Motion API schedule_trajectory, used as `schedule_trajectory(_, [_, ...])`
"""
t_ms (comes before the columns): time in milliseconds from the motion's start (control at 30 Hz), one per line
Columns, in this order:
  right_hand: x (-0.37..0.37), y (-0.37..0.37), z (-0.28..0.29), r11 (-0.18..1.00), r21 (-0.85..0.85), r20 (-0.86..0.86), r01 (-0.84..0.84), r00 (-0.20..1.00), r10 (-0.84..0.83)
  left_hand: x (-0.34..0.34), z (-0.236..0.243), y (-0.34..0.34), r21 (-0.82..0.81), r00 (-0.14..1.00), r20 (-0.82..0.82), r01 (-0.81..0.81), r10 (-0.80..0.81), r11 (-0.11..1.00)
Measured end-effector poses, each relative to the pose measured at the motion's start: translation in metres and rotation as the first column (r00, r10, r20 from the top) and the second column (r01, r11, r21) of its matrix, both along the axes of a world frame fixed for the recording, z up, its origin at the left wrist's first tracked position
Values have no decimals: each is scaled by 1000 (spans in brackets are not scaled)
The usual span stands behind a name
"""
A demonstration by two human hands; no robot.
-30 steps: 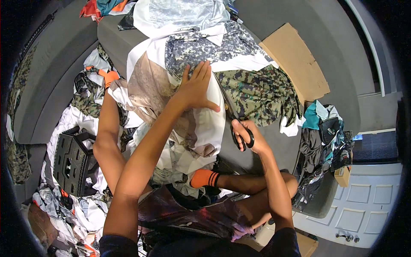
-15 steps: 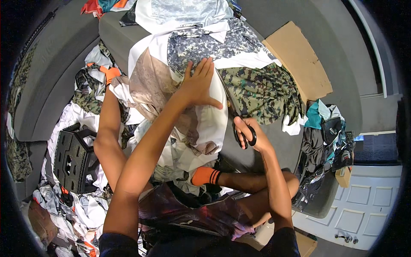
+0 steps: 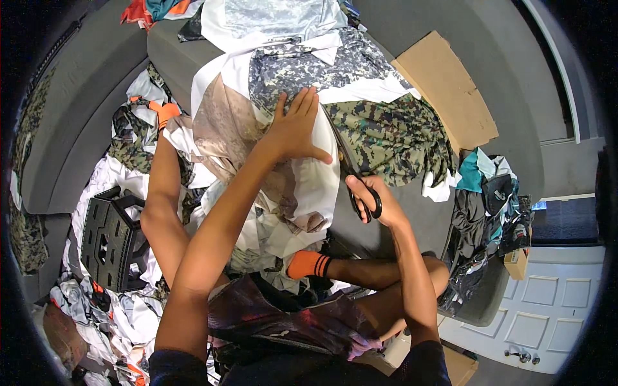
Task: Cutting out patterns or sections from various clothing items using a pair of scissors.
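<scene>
My left hand [image 3: 298,132] lies flat with its fingers spread on a printed fabric piece [image 3: 222,125], tan and grey camouflage with white borders. In my right hand [image 3: 380,201] is a pair of scissors [image 3: 364,204] with black handles, my fingers through the loops. Their long blades point up and away along the right edge of the white border; the tips are hard to make out there. Just right of the blades spreads a green camouflage fabric [image 3: 389,138]. Beyond my left hand lies grey digital camouflage fabric [image 3: 309,67], partly under the white-edged cloth.
A cardboard sheet [image 3: 447,90] leans at the right on the grey sofa [image 3: 412,212]. Dark and teal garments [image 3: 479,212] pile up farther right. On the left a black plastic stool [image 3: 109,241] stands among white scraps [image 3: 129,315]. My legs cross below the fabric.
The scissors and my right hand have shifted very slightly left. My left hand stays pressed on the fabric in nearly the same place.
</scene>
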State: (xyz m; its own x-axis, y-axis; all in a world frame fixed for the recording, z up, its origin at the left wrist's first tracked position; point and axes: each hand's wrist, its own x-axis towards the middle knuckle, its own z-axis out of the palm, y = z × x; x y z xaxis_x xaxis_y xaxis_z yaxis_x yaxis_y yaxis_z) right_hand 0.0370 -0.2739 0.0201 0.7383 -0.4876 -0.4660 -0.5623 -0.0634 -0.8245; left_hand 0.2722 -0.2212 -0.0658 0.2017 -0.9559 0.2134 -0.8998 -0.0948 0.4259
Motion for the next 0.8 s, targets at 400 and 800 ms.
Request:
schedule_trajectory(400, [-50,-25,13,997,10,-42,-70,997,71,1,10,5,132,995,99,-8,-5,991])
schedule_trajectory(800, [-159,-54,37,912,-46,190,406,900,-391,-15,16,-67,175,997,-30,-71,78,982])
